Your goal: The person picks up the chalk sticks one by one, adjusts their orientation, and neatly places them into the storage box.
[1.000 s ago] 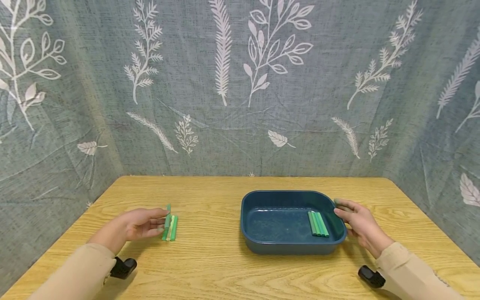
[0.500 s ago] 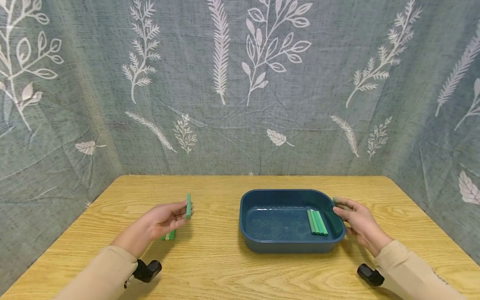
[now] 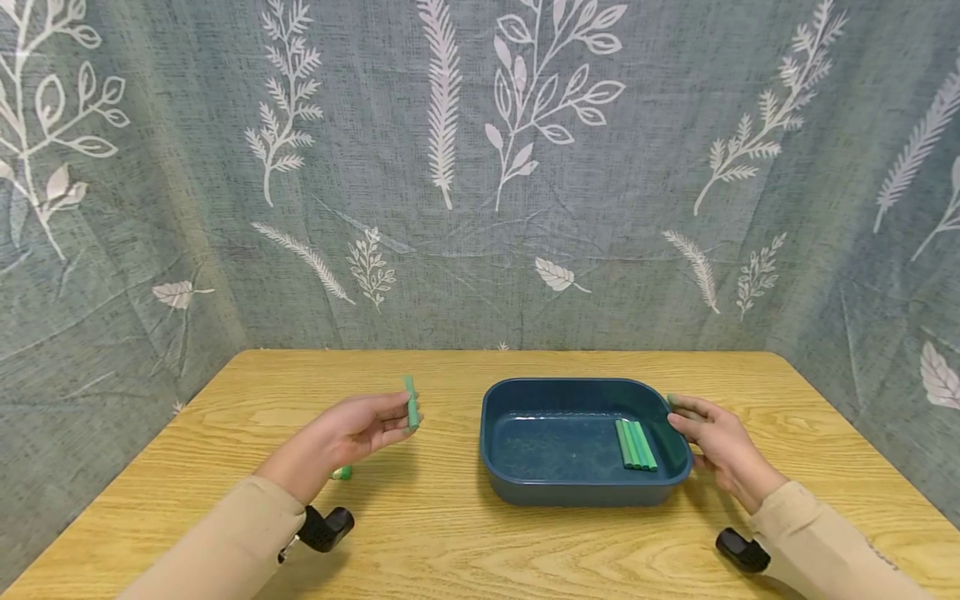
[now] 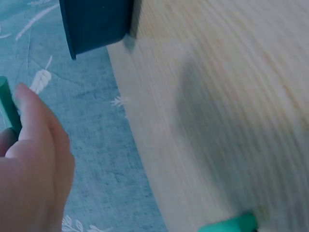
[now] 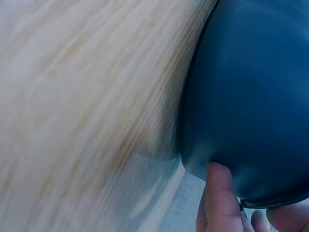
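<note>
My left hand [image 3: 363,429] pinches a short green chalk-like stick [image 3: 412,412] upright between thumb and fingers, above the table left of the bin. Only part of the held stick [image 4: 8,108] shows in the left wrist view. Behind the left wrist, more green sticks [image 3: 344,472] lie on the table, mostly hidden by the hand. A dark blue rectangular bin [image 3: 570,493] stands right of centre. Several green sticks [image 3: 636,446] lie side by side inside it, toward its right end. My right hand [image 3: 718,442] rests its fingers against the bin's right wall; its fingertips look greenish.
The wooden table [image 3: 450,533] carries everything. A grey-blue curtain [image 3: 465,275] with white leaf prints hangs behind it and along both sides. Between the left hand and the bin's left wall, bare tabletop shows.
My left hand has lifted a green stick off the pile at the left and carried it rightward toward the bin. My right hand stays at the bin's right end.
</note>
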Available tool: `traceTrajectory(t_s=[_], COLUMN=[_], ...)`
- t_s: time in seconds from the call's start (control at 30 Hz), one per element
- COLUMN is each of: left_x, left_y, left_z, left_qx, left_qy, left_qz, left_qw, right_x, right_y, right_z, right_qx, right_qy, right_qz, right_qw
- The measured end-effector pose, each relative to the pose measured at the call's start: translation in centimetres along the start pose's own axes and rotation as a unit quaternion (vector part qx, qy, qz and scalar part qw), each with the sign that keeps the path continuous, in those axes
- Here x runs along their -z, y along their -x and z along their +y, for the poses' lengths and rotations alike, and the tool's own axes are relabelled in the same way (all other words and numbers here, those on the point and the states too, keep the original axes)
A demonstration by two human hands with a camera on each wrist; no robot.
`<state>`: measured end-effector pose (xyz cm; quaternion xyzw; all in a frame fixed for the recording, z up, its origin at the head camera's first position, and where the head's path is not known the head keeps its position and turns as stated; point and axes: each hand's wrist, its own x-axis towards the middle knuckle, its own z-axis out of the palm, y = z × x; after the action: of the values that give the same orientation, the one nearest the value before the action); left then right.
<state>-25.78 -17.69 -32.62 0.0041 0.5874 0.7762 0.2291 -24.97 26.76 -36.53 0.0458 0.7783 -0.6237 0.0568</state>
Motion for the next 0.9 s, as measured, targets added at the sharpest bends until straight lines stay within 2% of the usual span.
traceTrajectory(t_s=[0.17, 0.47, 0.7, 0.9], left_x=[-1.1, -3.5, -5.3, -7.1], left_y=[-0.5, -1.4, -2.5, -3.3], left_z=[0.4, 1.1, 1.2, 1.3], left_qx=[0.002, 0.016, 0.031, 0.044], left_qy=[-0.032, -0.068, -0.097, -0.126], left_qz=[0.004, -0.010, -0.026, -0.027], left_qw=[0.9995, 0.9975, 0.9944, 0.9907], right_x=[0.0, 0.0, 0.0, -0.1], right_y=[-0.1, -0.1, 0.1, 0.0], right_z=[0.0, 0.0, 0.0, -0.1], right_qx=[-0.001, 0.000, 0.005, 0.011], right_qy=[-0.001, 0.003, -0.004, -0.002], right_qz=[0.000, 0.003, -0.005, -0.001], right_qw=[1.0000, 1.0000, 1.0000, 0.9999])
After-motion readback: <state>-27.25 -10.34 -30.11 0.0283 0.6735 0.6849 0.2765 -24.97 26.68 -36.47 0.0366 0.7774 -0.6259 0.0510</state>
